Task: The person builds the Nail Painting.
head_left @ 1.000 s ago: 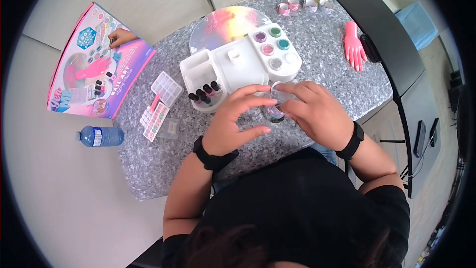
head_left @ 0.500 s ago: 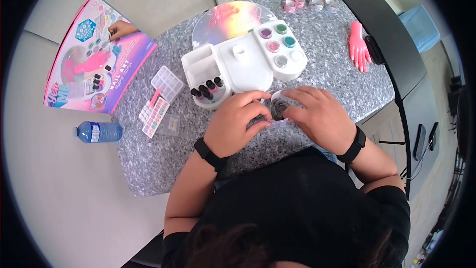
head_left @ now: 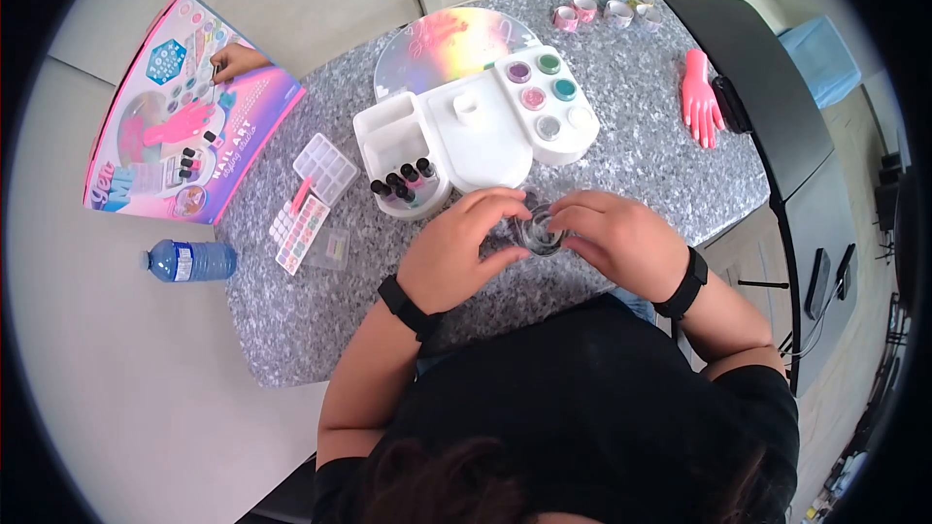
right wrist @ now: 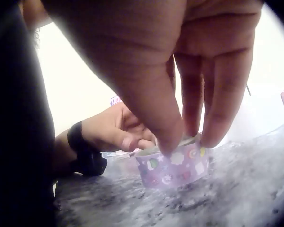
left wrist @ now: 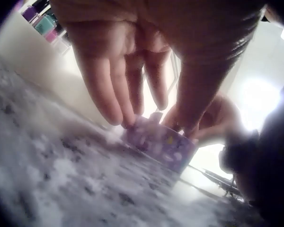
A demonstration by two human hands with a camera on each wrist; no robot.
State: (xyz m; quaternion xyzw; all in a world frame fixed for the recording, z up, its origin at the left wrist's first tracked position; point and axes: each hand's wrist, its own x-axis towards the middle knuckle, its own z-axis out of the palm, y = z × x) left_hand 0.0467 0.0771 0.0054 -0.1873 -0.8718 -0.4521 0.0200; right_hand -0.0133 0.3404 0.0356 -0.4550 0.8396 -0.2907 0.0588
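Observation:
A shallow purple ring-shaped band (right wrist: 173, 168) with a candy-like print stands low over the granite tabletop between both hands. In the head view the ring (head_left: 540, 236) shows a clear, shiny inside. My left hand (head_left: 454, 250) holds its left side, thumb near the body and fingers on the far side. The right hand (head_left: 629, 241) grips the other side, with its thumb on the printed outer wall and its fingers across the rim. From the left wrist, the purple band (left wrist: 158, 142) appears blurred beneath the fingertips.
Beyond the hands stands a white station (head_left: 476, 147) with glitter pots and black-capped nail polish bottles (head_left: 400, 180). Printed rings (head_left: 618, 14) and a pink model hand (head_left: 699, 102) lie far right. Leftward are a divided tray (head_left: 325, 167), sticker sheet (head_left: 302, 233), box (head_left: 189, 116) and water bottle (head_left: 191, 260).
My left hand has closed in from a wide spread onto the ring's left side. The ring has been tilted and lowered slightly between both hands, and the right hand keeps its grip.

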